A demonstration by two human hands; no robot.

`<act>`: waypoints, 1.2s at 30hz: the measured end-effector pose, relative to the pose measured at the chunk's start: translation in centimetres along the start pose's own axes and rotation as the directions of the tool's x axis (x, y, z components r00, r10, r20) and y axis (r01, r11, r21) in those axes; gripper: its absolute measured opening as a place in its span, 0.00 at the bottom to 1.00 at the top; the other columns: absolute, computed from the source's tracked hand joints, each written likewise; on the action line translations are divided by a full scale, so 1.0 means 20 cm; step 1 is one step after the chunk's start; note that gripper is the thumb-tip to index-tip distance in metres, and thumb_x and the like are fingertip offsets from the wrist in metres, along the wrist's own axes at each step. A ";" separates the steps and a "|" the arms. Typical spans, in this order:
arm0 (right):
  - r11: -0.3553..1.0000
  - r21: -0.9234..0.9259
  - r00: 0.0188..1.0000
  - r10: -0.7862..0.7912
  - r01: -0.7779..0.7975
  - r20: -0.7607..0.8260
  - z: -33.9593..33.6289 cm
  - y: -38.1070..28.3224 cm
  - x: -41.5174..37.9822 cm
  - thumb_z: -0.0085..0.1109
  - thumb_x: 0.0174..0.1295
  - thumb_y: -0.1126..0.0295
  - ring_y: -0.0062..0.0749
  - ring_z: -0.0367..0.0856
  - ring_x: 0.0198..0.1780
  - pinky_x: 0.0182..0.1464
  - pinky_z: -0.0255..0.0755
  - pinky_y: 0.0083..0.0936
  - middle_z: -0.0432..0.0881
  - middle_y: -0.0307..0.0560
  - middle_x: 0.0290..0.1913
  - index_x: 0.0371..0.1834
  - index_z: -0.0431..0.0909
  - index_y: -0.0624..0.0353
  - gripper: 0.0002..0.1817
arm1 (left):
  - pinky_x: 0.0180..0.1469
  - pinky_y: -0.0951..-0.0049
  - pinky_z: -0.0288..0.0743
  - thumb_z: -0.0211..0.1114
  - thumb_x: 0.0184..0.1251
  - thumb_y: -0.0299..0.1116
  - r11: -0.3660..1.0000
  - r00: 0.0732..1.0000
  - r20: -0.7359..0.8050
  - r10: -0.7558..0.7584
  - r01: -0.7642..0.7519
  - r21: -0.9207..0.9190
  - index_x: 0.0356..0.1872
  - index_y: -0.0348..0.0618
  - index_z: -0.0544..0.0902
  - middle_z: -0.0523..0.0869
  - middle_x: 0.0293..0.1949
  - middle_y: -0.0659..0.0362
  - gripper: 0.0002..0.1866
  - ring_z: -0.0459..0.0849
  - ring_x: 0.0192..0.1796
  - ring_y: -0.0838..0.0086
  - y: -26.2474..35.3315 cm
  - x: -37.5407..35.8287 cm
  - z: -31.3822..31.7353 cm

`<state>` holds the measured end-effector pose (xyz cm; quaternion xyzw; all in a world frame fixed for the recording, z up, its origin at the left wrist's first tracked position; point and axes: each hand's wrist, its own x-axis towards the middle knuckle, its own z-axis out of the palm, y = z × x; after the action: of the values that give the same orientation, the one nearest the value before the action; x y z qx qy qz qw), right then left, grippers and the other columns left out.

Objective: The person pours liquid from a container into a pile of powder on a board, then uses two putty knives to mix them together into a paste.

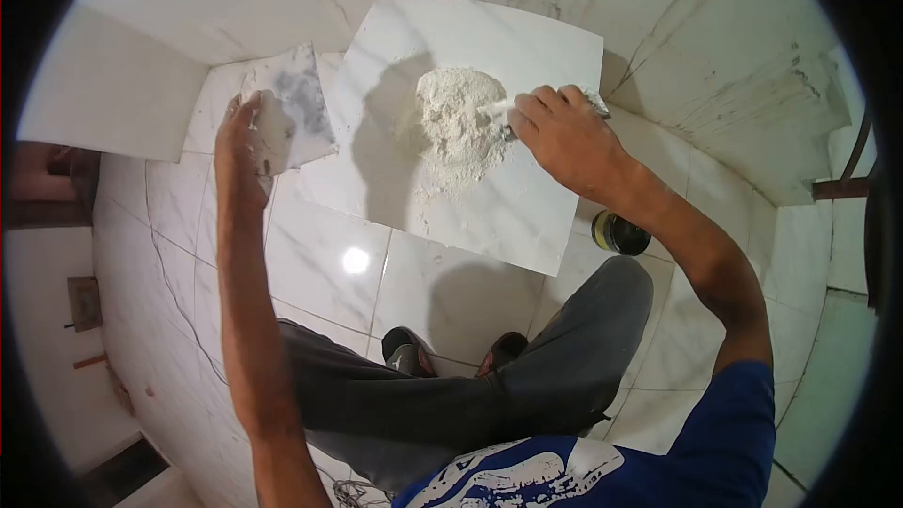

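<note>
A heap of white powder or plaster (461, 127) lies in the middle of a white marbled tile or board (527, 226) on the floor. My right hand (569, 143) is closed around a putty-knife-like tool (495, 107), whose pale end touches the heap's right side; much of the tool is hidden by my fingers. Off to the left, my left hand (242, 146) grips the left edge of a thin, roughly square plate (299, 99). White residue and grey patches mark that plate, which is near the board's left side.
A dark round can or jar (621, 232) is beside the board, by my right knee. Stained walls (715, 56) rise behind and to the right. A thin cable (174, 287) runs across the tiled floor at left, with coiled wires (357, 492) below my legs.
</note>
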<state>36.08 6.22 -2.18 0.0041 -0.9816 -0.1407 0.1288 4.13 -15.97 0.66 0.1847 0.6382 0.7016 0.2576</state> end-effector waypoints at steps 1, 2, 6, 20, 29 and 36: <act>0.999 -0.040 1.000 0.003 -0.004 -0.010 0.02 0.00 0.02 0.57 0.56 0.71 0.36 0.75 0.45 0.44 0.68 0.34 0.76 0.44 0.38 0.38 0.81 0.60 0.08 | 0.50 0.72 0.79 0.62 0.71 0.39 1.000 1.000 -0.014 -0.012 0.012 -0.003 0.60 0.35 0.76 0.81 0.48 0.57 0.22 0.83 0.48 0.72 -0.04 -0.01 0.00; 0.997 -0.080 1.000 0.013 -0.015 -0.021 0.06 -0.01 0.04 0.57 0.56 0.72 0.35 0.74 0.44 0.44 0.68 0.34 0.76 0.43 0.38 0.37 0.80 0.59 0.07 | 0.50 0.73 0.79 0.61 0.71 0.39 1.000 0.999 -0.020 -0.025 0.025 -0.003 0.60 0.35 0.75 0.81 0.48 0.57 0.22 0.83 0.48 0.72 -0.06 -0.02 0.01; 0.997 -0.065 0.989 -0.027 0.036 0.144 0.06 -0.09 0.02 0.57 0.56 0.73 0.34 0.75 0.44 0.44 0.68 0.34 0.76 0.43 0.37 0.35 0.79 0.58 0.05 | 0.50 0.73 0.79 0.61 0.71 0.40 0.999 0.999 0.007 -0.046 0.046 0.004 0.62 0.36 0.74 0.81 0.49 0.57 0.24 0.82 0.48 0.72 -0.11 0.01 0.05; 0.995 -0.039 0.986 0.092 -0.087 0.138 -0.05 -0.02 0.34 0.57 0.60 0.73 0.35 0.77 0.50 0.51 0.70 0.34 0.79 0.41 0.41 0.43 0.80 0.55 0.09 | 0.45 0.76 0.76 0.58 0.72 0.35 0.973 0.982 0.184 -0.028 0.069 -0.220 0.57 0.36 0.77 0.82 0.44 0.59 0.17 0.80 0.43 0.76 -0.19 0.25 0.03; 0.994 -0.093 0.951 0.079 -0.053 0.298 -0.08 -0.09 0.50 0.55 0.62 0.73 0.35 0.76 0.50 0.51 0.69 0.34 0.78 0.42 0.42 0.43 0.80 0.55 0.08 | 0.47 0.74 0.76 0.58 0.73 0.33 0.961 0.980 0.199 -0.027 0.080 -0.265 0.58 0.33 0.76 0.83 0.46 0.56 0.18 0.81 0.46 0.74 -0.25 0.34 0.00; 0.994 -0.090 0.905 0.092 -0.060 0.415 0.02 -0.12 0.56 0.53 0.60 0.80 0.37 0.74 0.51 0.54 0.67 0.33 0.78 0.43 0.45 0.47 0.80 0.56 0.13 | 0.49 0.72 0.76 0.59 0.72 0.34 0.958 0.982 0.184 -0.027 0.078 -0.275 0.61 0.30 0.74 0.82 0.48 0.54 0.21 0.80 0.48 0.73 -0.24 0.30 0.01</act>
<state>25.09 3.45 -0.36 -0.0690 -0.9798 -0.1698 -0.0793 0.01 -12.01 -4.53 0.1914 0.5110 0.7586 0.3560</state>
